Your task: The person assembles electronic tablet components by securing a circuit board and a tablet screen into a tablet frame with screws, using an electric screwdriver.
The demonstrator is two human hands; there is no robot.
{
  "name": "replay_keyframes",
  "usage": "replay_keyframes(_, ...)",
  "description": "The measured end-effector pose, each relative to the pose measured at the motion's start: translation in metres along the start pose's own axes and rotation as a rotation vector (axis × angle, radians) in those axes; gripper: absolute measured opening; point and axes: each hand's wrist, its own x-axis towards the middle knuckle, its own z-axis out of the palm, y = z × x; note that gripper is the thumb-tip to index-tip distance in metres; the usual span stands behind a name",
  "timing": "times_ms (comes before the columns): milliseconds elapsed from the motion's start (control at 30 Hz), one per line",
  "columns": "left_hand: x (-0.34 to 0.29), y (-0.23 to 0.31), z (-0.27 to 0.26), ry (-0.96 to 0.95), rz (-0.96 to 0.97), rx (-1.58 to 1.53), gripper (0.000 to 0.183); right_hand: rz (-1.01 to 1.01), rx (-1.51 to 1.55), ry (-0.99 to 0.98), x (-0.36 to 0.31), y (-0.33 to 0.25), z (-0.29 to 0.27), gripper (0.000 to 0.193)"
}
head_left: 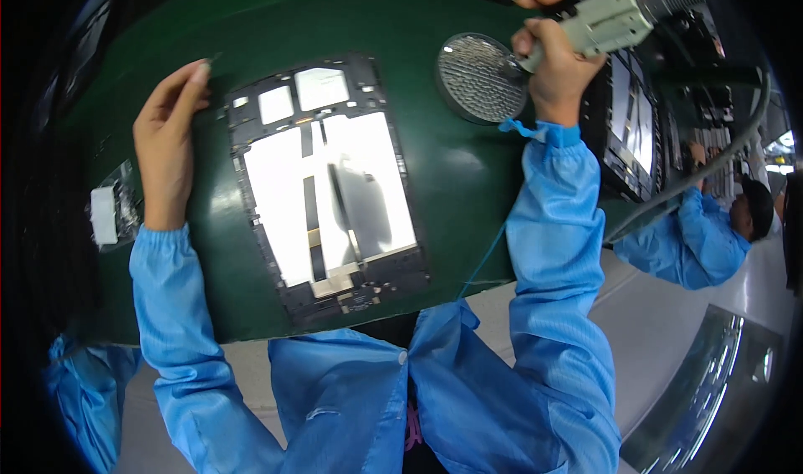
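A flat black device frame (322, 181) with shiny silver panels lies on the green work surface (452, 173) in front of me. My left hand (167, 139) rests flat on the green surface just left of the frame's top corner, fingers together and pointing away, holding nothing. My right hand (552, 64) is raised at the upper right, gripping a pale grey electric screwdriver (606, 22) whose dark cable runs off to the right. A round grey dish of tiny screws (481, 76) sits right beside that hand.
A second dark device frame (631, 127) lies to the right of the dish. A small white and grey part (109, 215) sits at the left edge of the surface. Another person in a blue coat (694, 240) works at the far right.
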Motion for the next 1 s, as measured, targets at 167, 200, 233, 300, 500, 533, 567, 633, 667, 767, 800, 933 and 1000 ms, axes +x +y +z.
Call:
replay_keyframes(167,0.007,0.009,0.002,-0.215,-0.061,-0.042,0.027,0.023,0.093,0.015,0.002,-0.027,0.004,0.019)
replay_keyframes(200,0.007,0.009,0.003,-0.249,-0.078,-0.068,0.027,0.03,0.132,-0.024,0.0,-0.039,0.017,0.017)
replay_keyframes(233,0.008,0.008,0.001,-0.284,-0.094,-0.097,0.027,0.035,0.168,-0.063,0.001,-0.05,0.029,0.015)
replay_keyframes(300,0.009,0.009,-0.001,-0.276,-0.105,-0.112,0.026,0.001,0.177,-0.207,0.001,-0.063,0.055,0.009)
replay_keyframes(500,0.007,0.014,-0.006,-0.365,-0.106,0.032,0.025,0.085,0.32,-0.47,-0.012,-0.066,0.146,0.014)
replay_keyframes(533,0.008,0.014,-0.005,-0.359,-0.107,0.024,0.025,0.041,0.373,-0.521,-0.012,-0.066,0.161,0.012)
replay_keyframes(567,0.008,0.014,-0.005,-0.37,-0.104,0.008,0.024,-0.005,0.372,-0.536,-0.013,-0.063,0.175,0.012)
replay_keyframes(633,0.009,0.012,-0.005,-0.381,-0.106,-0.017,0.023,0.182,0.352,-0.386,-0.025,-0.09,0.211,0.024)
replay_keyframes(667,0.01,0.01,-0.005,-0.394,-0.102,0.009,0.023,0.191,0.358,-0.407,-0.025,-0.089,0.218,0.023)
replay_keyframes(767,0.01,0.009,-0.005,-0.39,-0.081,0.042,0.022,0.235,0.375,-0.368,-0.028,-0.087,0.231,0.025)
replay_keyframes(800,0.01,0.012,-0.006,-0.415,-0.071,0.045,0.022,0.239,0.375,-0.368,-0.03,-0.086,0.232,0.025)
replay_keyframes(933,0.009,0.004,-0.002,-0.365,0.037,-0.031,0.022,0.233,0.376,-0.349,-0.035,-0.08,0.231,0.024)
replay_keyframes(1000,0.01,0.004,-0.003,-0.391,0.029,-0.001,0.022,0.229,0.378,-0.346,-0.034,-0.078,0.23,0.024)
